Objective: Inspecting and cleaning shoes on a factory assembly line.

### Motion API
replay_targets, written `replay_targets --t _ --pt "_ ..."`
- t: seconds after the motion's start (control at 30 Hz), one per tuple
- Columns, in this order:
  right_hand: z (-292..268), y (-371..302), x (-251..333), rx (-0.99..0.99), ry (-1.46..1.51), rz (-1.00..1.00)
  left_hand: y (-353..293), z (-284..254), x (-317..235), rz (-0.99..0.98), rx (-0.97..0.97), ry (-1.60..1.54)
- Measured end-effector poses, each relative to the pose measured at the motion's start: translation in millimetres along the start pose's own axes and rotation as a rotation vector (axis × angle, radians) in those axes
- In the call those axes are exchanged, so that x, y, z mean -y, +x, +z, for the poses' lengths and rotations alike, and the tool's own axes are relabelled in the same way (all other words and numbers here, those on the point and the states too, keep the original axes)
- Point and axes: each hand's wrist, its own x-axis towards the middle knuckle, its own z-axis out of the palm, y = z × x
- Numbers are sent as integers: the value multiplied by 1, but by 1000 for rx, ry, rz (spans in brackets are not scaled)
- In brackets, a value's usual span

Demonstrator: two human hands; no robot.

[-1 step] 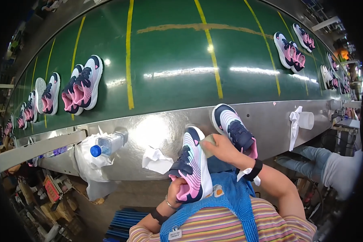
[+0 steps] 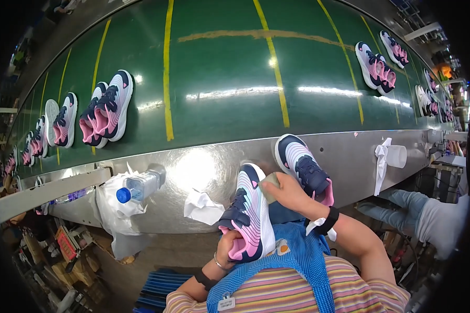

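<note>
My left hand (image 2: 226, 250) is closed round the heel end of a pink, white and navy sneaker (image 2: 251, 211), its fingers at the collar. The sneaker's toe points away from me and its white sole side faces right. My right hand (image 2: 290, 194) pinches a small greenish-beige block (image 2: 269, 187) against the sole edge near the toe. Just beyond that hand, a matching sneaker (image 2: 305, 166) rests on the metal ledge (image 2: 344, 156), toe pointing away. The palm side of my right hand is hidden.
A green conveyor belt (image 2: 219, 68) with yellow lines carries sneaker pairs, including one pair (image 2: 109, 109) at left and another (image 2: 375, 69) at right. On the ledge are crumpled white paper (image 2: 203, 207), a blue-capped bottle (image 2: 141, 187) and a white cup (image 2: 397, 156). Another person (image 2: 428, 219) is at right.
</note>
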Motion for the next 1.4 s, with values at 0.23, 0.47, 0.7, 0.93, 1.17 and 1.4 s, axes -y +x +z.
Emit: replay_targets --t 0.23,0.47,0.7,0.93,1.17,1.4 --pt "2 3 9 -45 54 37 4 -4 0 -2 -20 -12" --pt "6 20 16 -124 -62 69 1 2 0 24 -11 17" --pt "9 7 11 -147 -42 -2 7 -9 2 36 -21 86" --pt "9 33 2 -171 -149 -18 8 -14 1 -14 37 -5" --pt "-91 -70 -23 -241 375 -28 9 -13 -13 120 -68 99" --pt "-148 -35 -149 -683 -677 231 41 5 -18 283 -70 277"
